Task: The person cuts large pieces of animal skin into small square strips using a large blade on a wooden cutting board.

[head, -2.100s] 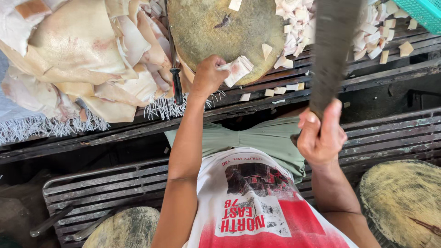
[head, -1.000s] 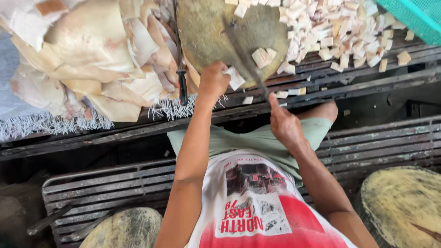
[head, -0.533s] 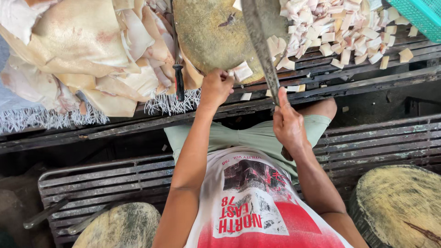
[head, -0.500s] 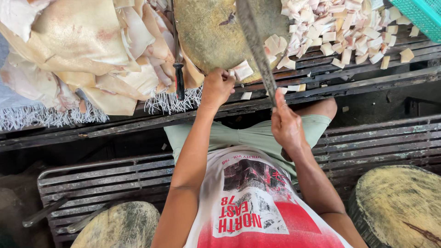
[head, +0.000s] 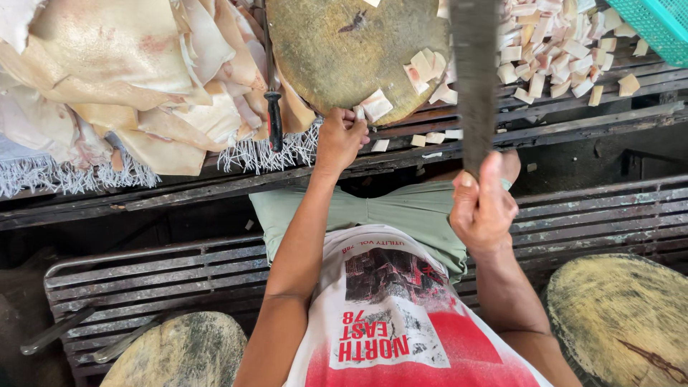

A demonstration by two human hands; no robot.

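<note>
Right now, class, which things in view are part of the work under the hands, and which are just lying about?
In use:
left hand gripping a pale strip
right hand raising the cleaver
round chopping block
cut pieces

Lying about:
dark-handled knife
heap of pale sheets
green basket
spare blocks

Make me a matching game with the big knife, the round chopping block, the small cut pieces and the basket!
Things:
1. cleaver
2. round chopping block
3. cut pieces
4. basket

Descriptions:
A. teal mesh, top right corner
B. raised up in the right hand
C. pale heap right of the block
D. left hand holds a strip at its near edge

Pairs: 1-B, 2-D, 3-C, 4-A
</note>
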